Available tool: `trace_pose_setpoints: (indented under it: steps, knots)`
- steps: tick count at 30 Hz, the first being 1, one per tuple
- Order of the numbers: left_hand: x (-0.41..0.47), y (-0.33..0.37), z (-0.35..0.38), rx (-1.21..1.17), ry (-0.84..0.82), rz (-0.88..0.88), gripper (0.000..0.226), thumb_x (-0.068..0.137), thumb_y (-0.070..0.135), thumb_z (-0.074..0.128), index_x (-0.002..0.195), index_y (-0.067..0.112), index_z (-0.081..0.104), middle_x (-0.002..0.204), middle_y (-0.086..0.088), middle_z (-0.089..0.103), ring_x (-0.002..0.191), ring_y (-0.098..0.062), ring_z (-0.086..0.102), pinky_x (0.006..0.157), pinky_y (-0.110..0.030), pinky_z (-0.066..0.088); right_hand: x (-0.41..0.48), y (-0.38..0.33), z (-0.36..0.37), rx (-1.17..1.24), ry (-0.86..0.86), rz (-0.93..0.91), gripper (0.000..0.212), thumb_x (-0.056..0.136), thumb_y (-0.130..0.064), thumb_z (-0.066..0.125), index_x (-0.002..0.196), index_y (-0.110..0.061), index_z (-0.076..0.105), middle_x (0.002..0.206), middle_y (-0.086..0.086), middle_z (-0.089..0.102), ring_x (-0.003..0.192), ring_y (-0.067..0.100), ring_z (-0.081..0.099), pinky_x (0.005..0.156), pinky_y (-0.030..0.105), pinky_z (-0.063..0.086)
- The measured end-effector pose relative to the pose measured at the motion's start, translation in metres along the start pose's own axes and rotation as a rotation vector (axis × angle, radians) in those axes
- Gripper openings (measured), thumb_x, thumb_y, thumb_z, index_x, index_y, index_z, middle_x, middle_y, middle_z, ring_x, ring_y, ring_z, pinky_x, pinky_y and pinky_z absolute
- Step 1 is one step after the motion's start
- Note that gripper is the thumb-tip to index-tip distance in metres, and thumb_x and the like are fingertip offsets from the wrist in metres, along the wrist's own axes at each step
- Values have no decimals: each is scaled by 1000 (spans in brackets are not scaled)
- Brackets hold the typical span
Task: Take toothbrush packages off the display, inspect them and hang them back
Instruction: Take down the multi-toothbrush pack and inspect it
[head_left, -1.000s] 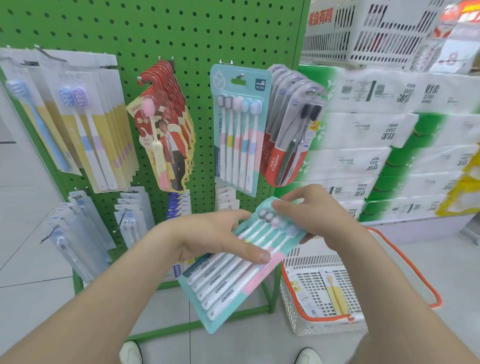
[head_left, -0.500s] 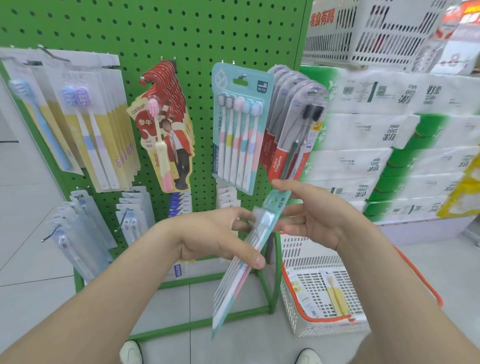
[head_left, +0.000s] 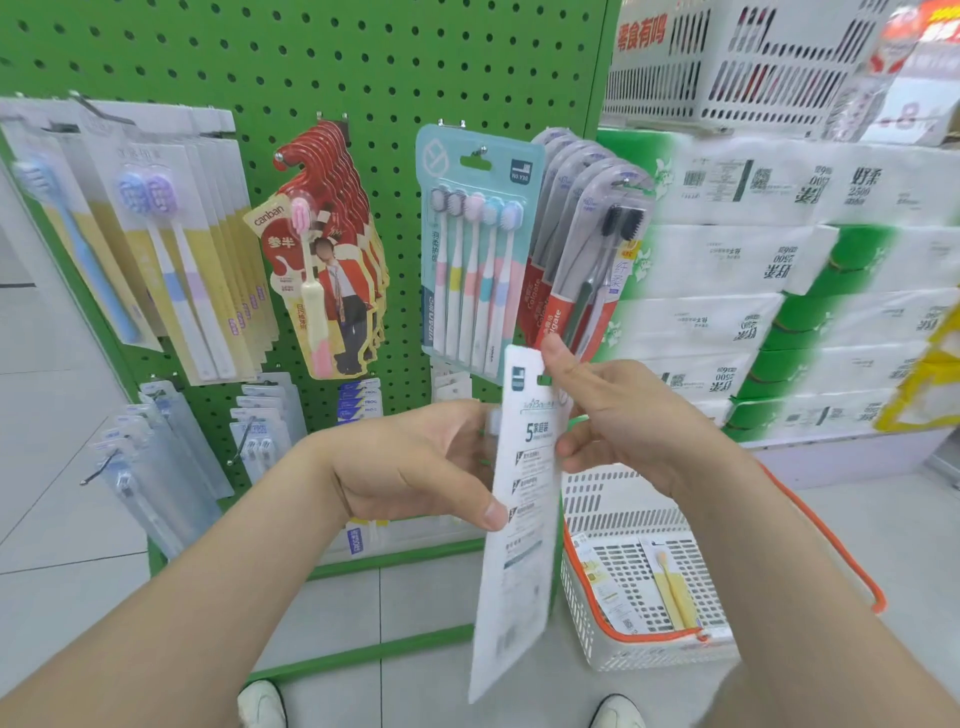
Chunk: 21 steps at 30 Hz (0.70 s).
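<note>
I hold a toothbrush package (head_left: 519, 545) upright in front of the green pegboard display (head_left: 363, 67), its white printed back facing me. My left hand (head_left: 415, 467) grips its left edge, thumb across the back. My right hand (head_left: 618, 415) pinches the top by the hanging hole. A matching teal five-brush package (head_left: 475, 249) hangs on a hook just above, with Colgate packs (head_left: 576, 244) to its right and red packs (head_left: 327, 249) to its left.
Yellow and white toothbrush packs (head_left: 171, 260) hang at the left, clear packs (head_left: 156, 467) lower down. A white basket with orange rim (head_left: 649, 587) stands on the floor below my right hand, holding a few packages. Stacked tissue packs (head_left: 779, 291) fill the right.
The package has been turned over: its front with the brushes faced me, then it stood edge-on, and its white back now faces me. My right hand moved to its top.
</note>
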<state>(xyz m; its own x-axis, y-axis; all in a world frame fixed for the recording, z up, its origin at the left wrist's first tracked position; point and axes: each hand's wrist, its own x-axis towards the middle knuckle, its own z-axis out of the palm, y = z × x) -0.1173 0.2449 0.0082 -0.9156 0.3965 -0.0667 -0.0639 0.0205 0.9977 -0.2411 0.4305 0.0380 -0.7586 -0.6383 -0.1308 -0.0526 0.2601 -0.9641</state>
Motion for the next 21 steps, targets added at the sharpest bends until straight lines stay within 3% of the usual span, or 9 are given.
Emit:
trace_pose_setpoints:
  steps: [2, 4, 7, 10, 12, 16, 19, 21]
  knots:
    - [0, 1, 0, 6, -5, 44, 68, 88, -24, 55, 153, -10, 37, 155, -38, 43, 142, -43, 49, 121, -63, 37, 2, 3, -1, -13, 118, -64, 58, 88, -63, 74, 95, -6, 70, 75, 19, 76, 53, 22, 65, 58, 35, 62]
    - [1, -2, -5, -8, 61, 48, 69, 89, -22, 55, 154, -4, 41, 156, -31, 49, 146, -46, 48, 122, -62, 38, 5, 5, -5, -46, 246, -143, 46, 92, -52, 77, 88, -6, 70, 63, 9, 69, 44, 16, 58, 47, 28, 50]
    - [2, -3, -14, -77, 246, 33, 62, 93, -16, 60, 151, 4, 49, 148, -25, 61, 140, -44, 56, 115, -57, 47, 8, 7, -11, -97, 361, -209, 35, 94, -46, 78, 89, -12, 76, 65, -2, 71, 41, 4, 51, 54, 24, 42]
    - [6, 1, -12, -70, 392, 9, 39, 107, 1, 56, 145, 7, 58, 138, -19, 70, 130, -39, 66, 112, -57, 51, 9, 8, -14, -142, 377, -184, 30, 95, -42, 78, 90, -12, 77, 66, -9, 71, 43, -3, 52, 56, 26, 42]
    - [9, 3, -10, -74, 490, -34, 32, 111, 19, 52, 139, 9, 64, 133, -13, 74, 126, -36, 69, 112, -61, 51, 10, 10, -14, -146, 329, -174, 32, 96, -39, 78, 90, -7, 75, 62, -11, 71, 52, 0, 58, 61, 29, 48]
    - [11, 5, -8, -74, 609, -78, 37, 111, 34, 53, 132, 8, 70, 124, -12, 78, 120, -37, 73, 107, -65, 53, 9, 11, -10, -101, 225, -181, 30, 100, -34, 75, 99, -4, 73, 86, 2, 82, 82, 19, 79, 79, 40, 66]
    - [11, 7, -6, -49, 668, -29, 33, 110, 32, 56, 124, 8, 73, 118, -12, 80, 114, -37, 75, 101, -60, 58, 9, 10, -3, -143, 280, -224, 24, 98, -38, 76, 107, -16, 71, 86, 3, 82, 79, 21, 80, 74, 44, 67]
    - [11, 9, -3, -41, 685, 23, 27, 109, 27, 57, 121, 9, 74, 115, -11, 81, 108, -34, 77, 92, -53, 64, 11, 12, 1, -323, 359, -274, 39, 89, -53, 80, 115, -30, 63, 81, -3, 80, 81, 20, 78, 75, 45, 65]
